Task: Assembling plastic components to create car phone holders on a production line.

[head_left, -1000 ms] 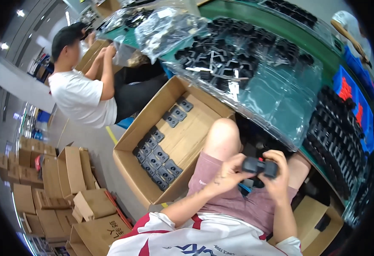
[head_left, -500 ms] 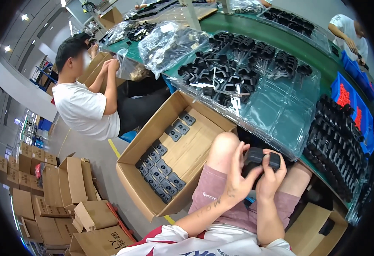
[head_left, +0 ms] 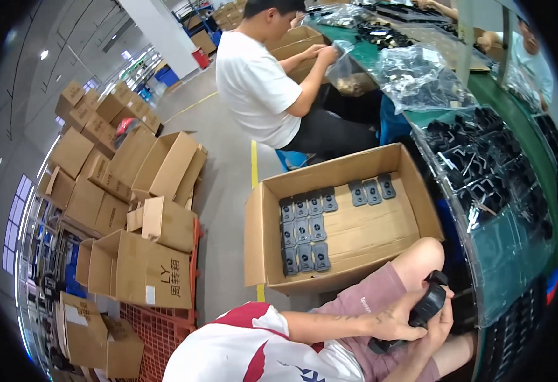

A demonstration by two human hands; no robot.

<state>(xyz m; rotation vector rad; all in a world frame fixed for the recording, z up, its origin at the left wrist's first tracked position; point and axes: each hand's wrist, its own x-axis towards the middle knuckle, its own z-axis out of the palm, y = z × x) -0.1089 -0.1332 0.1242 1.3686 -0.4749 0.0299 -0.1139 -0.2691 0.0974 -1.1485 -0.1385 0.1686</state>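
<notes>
Over my lap, my left hand [head_left: 396, 319] and my right hand [head_left: 440, 328] are closed round a chunky black plastic part [head_left: 428, 305] with rounded edges. Its upper end sticks out above my fingers. A second dark piece [head_left: 384, 346] shows under my left wrist; I cannot tell whether it belongs to the same part. Left of my knees stands an open cardboard box [head_left: 349, 280]. Flat dark grey parts [head_left: 304, 228], each with a round centre, lie in rows along its left side. A short row of similar parts [head_left: 372, 191] lies by its far wall.
On the right, a green workbench [head_left: 479, 86] carries a clear plastic tray [head_left: 505, 267] with black brackets and a bag of parts [head_left: 422, 76]. Beyond the box a seated person [head_left: 260, 83] handles a plastic bag. Cartons [head_left: 142, 261] are stacked on a red pallet [head_left: 164, 337] at left.
The view has swung left, so the box and bench appear further right. My hands still hold the black part, which now appears more upright.
</notes>
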